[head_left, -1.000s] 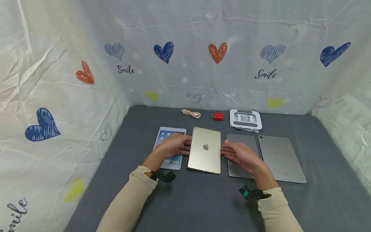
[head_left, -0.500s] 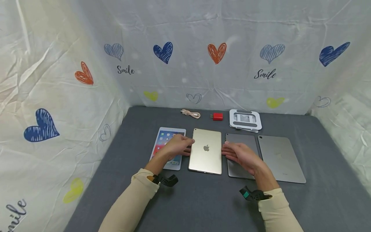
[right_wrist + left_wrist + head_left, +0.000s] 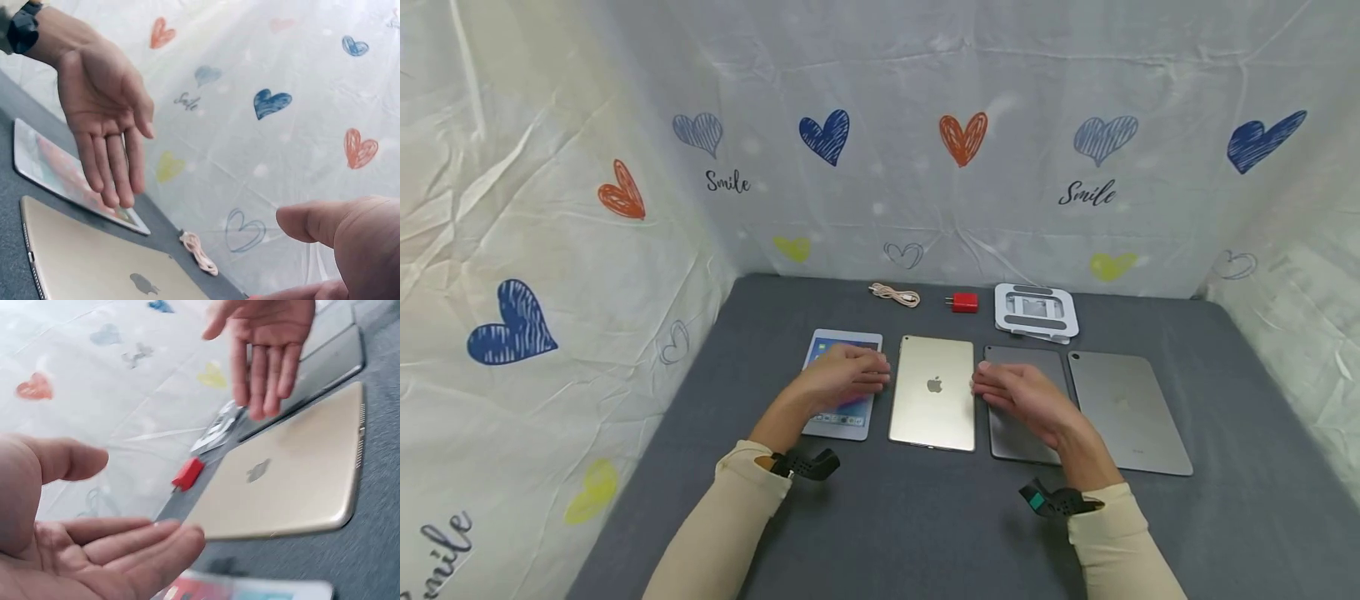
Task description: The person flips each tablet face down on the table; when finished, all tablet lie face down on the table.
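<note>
A gold tablet (image 3: 932,412) lies back up between my hands, its apple logo facing me. My left hand (image 3: 842,377), fingers extended, hovers over a white tablet (image 3: 835,429) with a lit screen, partly covering it. In the left wrist view a gap shows between those fingertips and the gold tablet. Beside the gold tablet's right edge is my right hand (image 3: 1028,402), fingers straight and palm facing inward; it hides part of a dark grey tablet (image 3: 1037,358). Whether its fingertips touch the gold edge I cannot tell. Neither hand holds anything.
A larger silver-grey tablet (image 3: 1131,408) lies at the right of the row. Along the back are a coiled cable (image 3: 895,294), a red plug adapter (image 3: 964,302) and a white folding stand (image 3: 1036,311). A heart-printed curtain (image 3: 880,192) closes off the grey table's far side.
The gold tablet has shifted slightly toward me and right, now standing apart from the left hand. My left hand has drawn back to the left. The right hand stays nearly still.
</note>
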